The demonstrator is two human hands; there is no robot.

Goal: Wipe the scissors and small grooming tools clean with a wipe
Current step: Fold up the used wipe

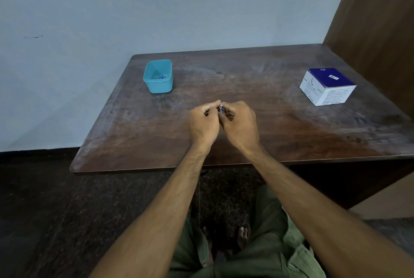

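Observation:
My left hand [202, 123] and my right hand [240, 121] meet over the middle of the wooden table [280, 120]. Between their fingertips they pinch a small white and blue wipe packet [221, 107], mostly hidden by the fingers. A teal plastic tub [158, 79] stands at the back left of the table. Small tools with a blue part [161, 77] lie inside it; I cannot tell which tools they are.
A white and dark blue cardboard box [327, 86] stands at the back right of the table. A pale wall runs behind the table, and a brown wooden panel [376, 19] rises on the right. My knees and bare feet are below the front edge.

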